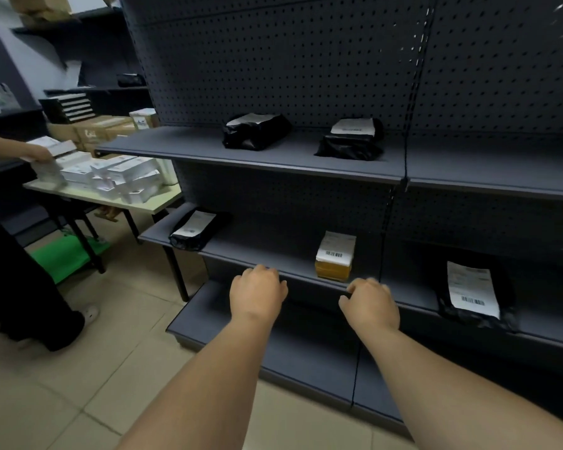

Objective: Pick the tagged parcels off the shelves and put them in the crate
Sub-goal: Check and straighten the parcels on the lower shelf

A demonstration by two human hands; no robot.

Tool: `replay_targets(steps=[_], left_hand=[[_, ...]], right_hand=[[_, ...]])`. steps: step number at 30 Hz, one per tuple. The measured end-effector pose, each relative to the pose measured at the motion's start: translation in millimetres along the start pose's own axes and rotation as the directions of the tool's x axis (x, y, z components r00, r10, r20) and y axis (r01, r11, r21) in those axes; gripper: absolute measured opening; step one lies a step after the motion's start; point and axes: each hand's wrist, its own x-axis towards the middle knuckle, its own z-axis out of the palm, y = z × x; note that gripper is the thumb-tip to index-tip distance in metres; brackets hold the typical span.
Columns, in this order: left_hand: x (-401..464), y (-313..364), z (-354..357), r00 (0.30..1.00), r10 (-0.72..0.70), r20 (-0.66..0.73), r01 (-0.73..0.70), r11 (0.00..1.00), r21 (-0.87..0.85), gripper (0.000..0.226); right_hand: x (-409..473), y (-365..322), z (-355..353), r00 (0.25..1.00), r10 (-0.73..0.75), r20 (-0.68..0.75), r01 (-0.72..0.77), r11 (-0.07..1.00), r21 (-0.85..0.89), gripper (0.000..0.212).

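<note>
Dark grey shelves [273,154] with a pegboard back hold several labelled parcels. Two black bags [254,131] [351,141] lie on the upper shelf. On the middle shelf sit a black bag [195,228] at the left, a small yellow box [334,256] with a barcode label, and a black bag [473,293] at the right. My left hand [257,292] and my right hand [369,303] reach toward the middle shelf's front edge, fingers curled, holding nothing. The yellow box lies just beyond and between them. No crate is in view.
A person [20,254] stands at the left by a pale table [111,198] piled with white boxes. Cardboard boxes [95,131] sit behind it. A green bag [65,258] lies under the table. The floor is beige tile [78,368].
</note>
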Motion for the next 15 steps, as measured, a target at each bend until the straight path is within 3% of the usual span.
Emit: replay_targets(steps=[15], left_hand=[[106.1,8.0,49.2,0.990,0.140,0.035,-0.133,0.979,-0.152,0.029]], right_hand=[[78.7,-11.1,25.2,0.989,0.149,-0.024,-0.150,0.988,-0.040,0.030]])
